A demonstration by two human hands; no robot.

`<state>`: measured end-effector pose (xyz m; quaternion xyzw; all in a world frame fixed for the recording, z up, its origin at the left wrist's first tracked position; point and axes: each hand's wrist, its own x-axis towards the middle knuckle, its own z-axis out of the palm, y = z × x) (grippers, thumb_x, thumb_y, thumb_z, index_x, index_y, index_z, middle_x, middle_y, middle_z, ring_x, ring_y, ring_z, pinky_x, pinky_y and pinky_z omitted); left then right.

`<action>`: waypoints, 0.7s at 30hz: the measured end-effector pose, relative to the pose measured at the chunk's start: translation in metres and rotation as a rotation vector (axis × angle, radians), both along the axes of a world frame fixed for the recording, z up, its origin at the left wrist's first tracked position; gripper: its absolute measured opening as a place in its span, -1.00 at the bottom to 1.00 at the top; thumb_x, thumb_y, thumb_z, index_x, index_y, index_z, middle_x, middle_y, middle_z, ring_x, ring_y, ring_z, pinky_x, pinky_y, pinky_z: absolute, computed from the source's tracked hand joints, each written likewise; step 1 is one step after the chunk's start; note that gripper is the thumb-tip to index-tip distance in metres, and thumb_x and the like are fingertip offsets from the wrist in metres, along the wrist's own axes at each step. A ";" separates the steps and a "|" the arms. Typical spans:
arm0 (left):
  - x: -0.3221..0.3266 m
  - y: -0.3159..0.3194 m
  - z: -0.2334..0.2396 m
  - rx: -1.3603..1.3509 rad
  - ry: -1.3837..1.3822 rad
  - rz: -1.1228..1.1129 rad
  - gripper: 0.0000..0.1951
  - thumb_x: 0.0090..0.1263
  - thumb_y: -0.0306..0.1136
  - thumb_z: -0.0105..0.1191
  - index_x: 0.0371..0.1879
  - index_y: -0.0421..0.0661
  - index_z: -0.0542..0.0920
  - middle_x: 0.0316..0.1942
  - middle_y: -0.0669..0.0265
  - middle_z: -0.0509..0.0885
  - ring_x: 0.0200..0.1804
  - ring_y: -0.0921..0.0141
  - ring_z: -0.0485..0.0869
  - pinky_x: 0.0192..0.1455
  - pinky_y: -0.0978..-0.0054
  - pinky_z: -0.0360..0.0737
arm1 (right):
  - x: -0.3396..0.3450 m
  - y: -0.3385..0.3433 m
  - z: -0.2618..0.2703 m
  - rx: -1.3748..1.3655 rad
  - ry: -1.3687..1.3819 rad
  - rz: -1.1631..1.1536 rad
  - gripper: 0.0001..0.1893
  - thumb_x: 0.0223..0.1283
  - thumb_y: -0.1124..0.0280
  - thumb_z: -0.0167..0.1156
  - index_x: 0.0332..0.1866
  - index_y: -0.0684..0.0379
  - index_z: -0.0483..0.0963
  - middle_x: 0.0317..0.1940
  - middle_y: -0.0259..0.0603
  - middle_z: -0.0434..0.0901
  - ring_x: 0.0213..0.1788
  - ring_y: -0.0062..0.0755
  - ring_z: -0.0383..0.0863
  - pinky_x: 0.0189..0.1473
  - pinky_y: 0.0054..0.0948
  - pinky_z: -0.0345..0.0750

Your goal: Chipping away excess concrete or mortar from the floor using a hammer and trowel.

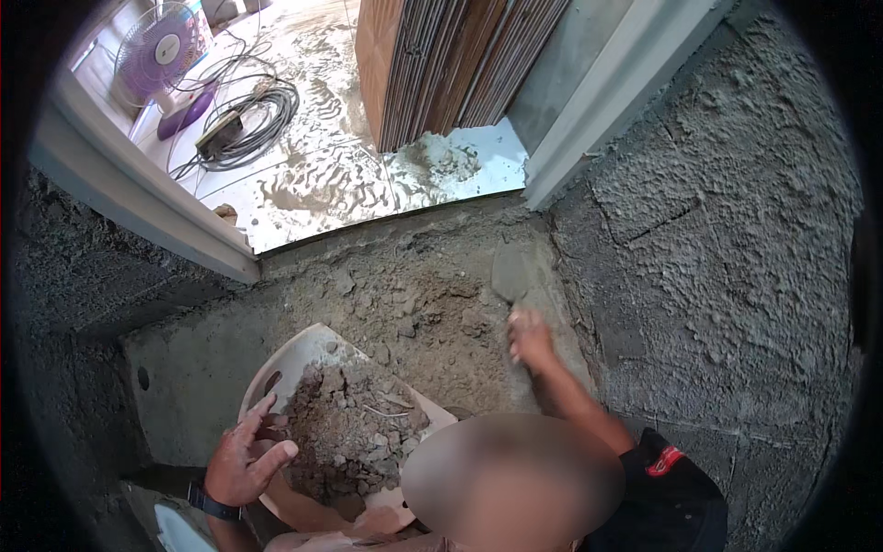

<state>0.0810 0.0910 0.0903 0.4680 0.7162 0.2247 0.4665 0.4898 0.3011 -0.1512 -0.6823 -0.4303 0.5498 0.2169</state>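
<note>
My right hand (531, 338) grips the handle of a pointed mason's trowel (510, 272). Its grey blade lies low over the cement floor (548, 283), close to the right wall. Loose sand and crumbled mortar (421, 310) spread just left of the blade. My left hand (248, 452), with a dark wristwatch (214, 502), has its fingers apart at the side of a pale plastic tub (314, 341). Whether the fingers touch the rim cannot be told. Broken mortar and dirt (352, 414) fill the tub. A blurred patch hides part of the bottom.
A doorway with pale frame sides (586, 117) opens ahead onto a muddy white tiled floor (310, 172). Beyond it stand a purple fan (162, 62), coiled cable (276, 124) and stacked tiles (441, 69). A rough rendered wall (724, 207) rises at right.
</note>
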 end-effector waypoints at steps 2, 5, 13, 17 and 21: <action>-0.008 -0.002 -0.009 -0.036 0.109 0.005 -0.26 0.28 -0.17 0.31 0.38 -0.28 0.34 -0.02 0.02 0.68 -0.02 0.27 0.71 0.04 0.35 0.62 | -0.026 -0.041 -0.015 0.118 0.031 0.069 -0.40 0.39 0.16 0.15 0.38 0.30 0.22 -0.53 -0.28 0.49 -0.68 -0.53 0.45 -0.65 -0.43 0.42; -0.018 -0.009 -0.011 -0.044 0.236 -0.054 -0.25 0.29 -0.14 0.30 0.38 -0.28 0.33 -0.03 0.01 0.69 0.01 0.26 0.71 0.05 0.35 0.62 | -0.052 -0.061 0.028 0.039 0.179 0.118 -0.39 0.35 0.14 0.19 0.37 0.30 0.27 -0.50 -0.28 0.51 -0.71 -0.55 0.42 -0.63 -0.44 0.42; -0.009 0.001 -0.020 0.004 0.011 -0.067 -0.24 0.29 -0.12 0.29 0.37 -0.32 0.34 -0.05 0.00 0.71 -0.04 0.14 0.73 0.08 0.31 0.59 | -0.009 0.020 0.040 0.265 -0.571 0.150 -0.34 0.21 0.21 0.27 0.38 0.25 0.32 -0.01 0.19 0.63 0.08 0.14 0.63 0.11 -0.14 0.53; -0.017 -0.012 -0.014 -0.009 0.115 -0.069 -0.24 0.28 -0.12 0.30 0.36 -0.33 0.33 -0.06 -0.02 0.70 -0.03 0.14 0.73 0.09 0.30 0.59 | 0.013 0.017 0.054 0.169 -0.392 0.550 -0.33 0.16 0.16 0.30 0.36 0.20 0.37 -0.06 0.17 0.64 0.00 0.13 0.65 0.06 -0.13 0.55; -0.012 -0.006 -0.008 0.085 0.124 -0.077 -0.24 0.27 -0.13 0.31 0.36 -0.31 0.34 -0.05 -0.02 0.70 -0.04 0.14 0.72 0.09 0.28 0.59 | 0.005 0.013 0.056 0.413 -0.666 0.182 -0.44 0.18 0.18 0.27 0.25 0.28 0.47 -0.11 0.21 0.64 -0.02 0.21 0.64 0.05 -0.04 0.54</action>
